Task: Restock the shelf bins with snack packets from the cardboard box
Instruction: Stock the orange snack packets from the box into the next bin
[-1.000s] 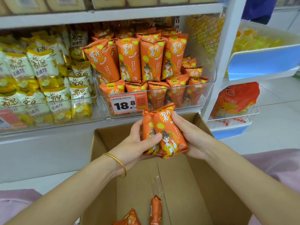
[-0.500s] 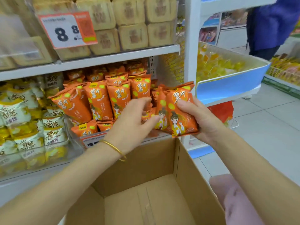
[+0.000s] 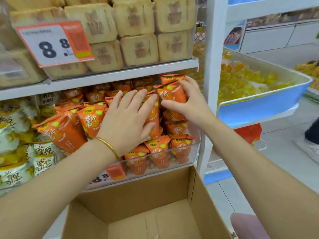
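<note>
Orange snack packets fill a clear shelf bin (image 3: pixel 193 152) on the middle shelf. My right hand (image 3: pixel 188 100) grips orange packets (image 3: pixel 170 94) at the bin's upper right, thumb in front and fingers over their tops. My left hand (image 3: pixel 127 118), with a gold bangle on the wrist, lies flat with straight fingers on the standing orange packets (image 3: pixel 89 118) in the middle of the bin. The open cardboard box (image 3: pixel 134 200) sits below the bin; the part of its floor in view shows no packets.
Yellow-and-white snack packets (image 3: pixel 20 135) fill the bin to the left. Beige square packs (image 3: pixel 134 23) sit on the shelf above, behind an 8.8 price tag (image 3: pixel 55 44). A white shelf post (image 3: pixel 210 83) stands right of the bin, then a blue-fronted bin (image 3: pixel 262 104) of yellow sweets.
Both hands rose from above the box to the bin. The right hand carried the orange packets to the bin's upper right; the left hand let go and now presses the standing packets.
</note>
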Demonstrator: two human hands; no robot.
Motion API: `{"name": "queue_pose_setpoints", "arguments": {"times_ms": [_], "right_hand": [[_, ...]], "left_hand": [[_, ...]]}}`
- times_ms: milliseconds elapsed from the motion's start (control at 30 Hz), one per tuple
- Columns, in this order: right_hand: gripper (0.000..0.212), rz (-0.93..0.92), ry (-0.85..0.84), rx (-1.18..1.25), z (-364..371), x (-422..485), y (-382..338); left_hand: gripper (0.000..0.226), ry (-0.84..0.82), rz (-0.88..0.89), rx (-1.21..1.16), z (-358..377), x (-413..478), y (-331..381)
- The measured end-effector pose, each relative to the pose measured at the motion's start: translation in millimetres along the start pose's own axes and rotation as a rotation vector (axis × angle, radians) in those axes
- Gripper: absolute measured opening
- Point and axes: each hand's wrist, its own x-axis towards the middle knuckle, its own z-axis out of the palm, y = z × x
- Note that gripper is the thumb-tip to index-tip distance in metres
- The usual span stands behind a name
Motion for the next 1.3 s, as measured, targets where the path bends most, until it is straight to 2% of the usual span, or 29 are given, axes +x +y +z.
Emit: {"name": "queue_pose_setpoints", "arguments": {"times_ms": [233, 400, 500, 633, 733, 867, 1033, 1133, 1300], "right_hand": [[0.059, 0.023, -0.104, -0.077, 2.8, 44.3, 9.1], [0.065, 0.060, -0.120, 0.083, 12.0, 70.9, 12.5], [0.069, 0.183, -0.169, 0.137, 19.4, 84.6, 10.8], [0.066, 0.348, -0.208, -0.009, 25.9, 98.7, 6.9], [0.046, 0.375, -0.158, -0.021, 30.5, 98.1, 2.7], [0.034, 0.339, -0.071, 0.011, 35.0, 87.9, 1.6], [0.050, 0.297, 0.258, -0.057, 39.2, 53.6, 6.5], [0.065, 0.257, 0.360, 0.069, 40.7, 28.7, 10.9], [0.054, 0.256, 0.418, 0.195, 56.7, 43.7, 9.5]], "left_hand": [[0.062, 0.006, 0.046, -0.005, 4.2, -1.2, -6.9], [0.062, 0.027, 0.057, -0.019, 5.7, -0.2, -8.0], [0.062, 0.048, 0.063, -0.021, 8.3, -0.6, -9.2], [0.062, 0.052, 0.058, -0.031, 9.5, -0.2, -9.3], [0.062, 0.054, 0.053, -0.031, 10.3, -0.2, -9.0], [0.062, 0.051, 0.053, -0.032, 9.8, 0.2, -9.6], [0.063, 0.055, 0.057, -0.046, 10.5, 1.7, -9.6], [0.063, 0.061, 0.054, -0.054, 11.1, 1.2, -9.0], [0.062, 0.066, 0.060, -0.058, 10.2, 0.8, -9.1]]}}
